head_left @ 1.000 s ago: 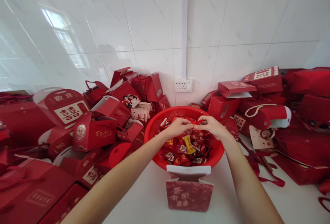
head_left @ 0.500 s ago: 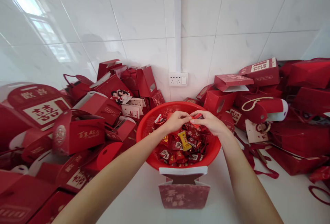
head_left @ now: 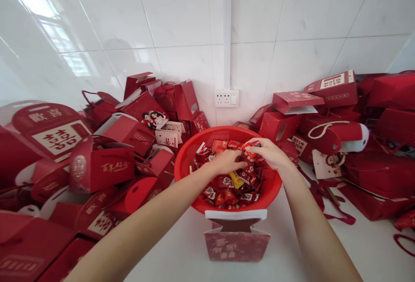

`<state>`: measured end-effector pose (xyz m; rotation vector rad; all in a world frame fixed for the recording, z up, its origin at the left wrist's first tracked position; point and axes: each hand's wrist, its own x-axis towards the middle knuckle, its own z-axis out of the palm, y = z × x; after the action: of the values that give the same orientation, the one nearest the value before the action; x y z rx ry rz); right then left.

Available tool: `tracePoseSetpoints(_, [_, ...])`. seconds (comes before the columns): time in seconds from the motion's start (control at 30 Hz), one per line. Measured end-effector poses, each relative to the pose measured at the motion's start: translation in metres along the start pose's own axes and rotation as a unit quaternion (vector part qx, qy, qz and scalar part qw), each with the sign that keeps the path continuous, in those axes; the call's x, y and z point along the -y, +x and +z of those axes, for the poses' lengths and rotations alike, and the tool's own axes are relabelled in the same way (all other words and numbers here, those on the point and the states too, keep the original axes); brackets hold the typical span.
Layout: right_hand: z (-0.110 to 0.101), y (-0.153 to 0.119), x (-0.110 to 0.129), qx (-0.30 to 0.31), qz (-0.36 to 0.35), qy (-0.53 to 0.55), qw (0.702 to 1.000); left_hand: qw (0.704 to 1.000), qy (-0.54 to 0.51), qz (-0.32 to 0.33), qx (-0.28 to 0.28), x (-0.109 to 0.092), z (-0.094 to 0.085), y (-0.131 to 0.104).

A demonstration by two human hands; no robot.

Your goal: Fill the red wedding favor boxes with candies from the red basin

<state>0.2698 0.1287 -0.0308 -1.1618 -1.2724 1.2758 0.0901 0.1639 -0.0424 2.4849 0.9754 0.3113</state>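
A red plastic colander [head_left: 183, 161] holds a heap of wrapped candies [head_left: 227, 181], mostly dark red, with one yellow-wrapped candy [head_left: 237, 180] among them. Over the middle of the heap, my left hand [head_left: 227, 162] reaches down with thumb and fingers apart, its fingertips at the candies. At the colander's right side my right hand [head_left: 270, 153] pinches a bright red wrapped candy [head_left: 251, 147] between thumb and fingers. Just in front of the colander stands a dark red patterned gift box [head_left: 238, 246], its top open towards me.
Red gift boxes [head_left: 102, 165] are piled high on the left, and more red boxes [head_left: 376, 171] crowd the right. Dark red ribbons [head_left: 340, 215] trail on the white tabletop [head_left: 175, 247]. Behind is a tiled wall with a socket [head_left: 226, 98].
My left hand has dropped from beside my right fingers down to the candies, its fingers spreading. My right hand still pinches the red candy. The view has shifted slightly.
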Motion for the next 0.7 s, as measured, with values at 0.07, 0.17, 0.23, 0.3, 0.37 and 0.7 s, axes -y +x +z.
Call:
tracePoseSetpoints(0.07, [0.0,0.0,0.0,0.001,0.009,0.009,1.0,0.999,0.048,0.006,0.009,0.0,0.003,0.001])
tracePoseSetpoints(0.17, [0.0,0.0,0.0,0.001,0.002,0.014,1.0,0.997,0.073,0.011,0.025,0.001,0.005,0.001])
tracePoseSetpoints(0.23, [-0.001,0.0,0.0,-0.002,-0.011,0.016,1.0,0.996,0.075,0.018,0.037,0.002,0.005,0.001])
tracePoseSetpoints(0.3, [-0.001,-0.001,0.001,-0.001,-0.025,0.016,1.0,0.996,0.078,0.026,0.042,0.002,0.005,0.001])
tracePoseSetpoints(0.37, [-0.001,-0.001,0.001,-0.003,-0.032,0.014,0.999,0.996,0.076,0.015,0.037,0.002,0.004,0.001])
tracePoseSetpoints(0.7, [0.0,0.0,0.001,-0.01,-0.035,0.007,0.999,0.996,0.066,-0.034,0.044,0.005,-0.008,-0.003])
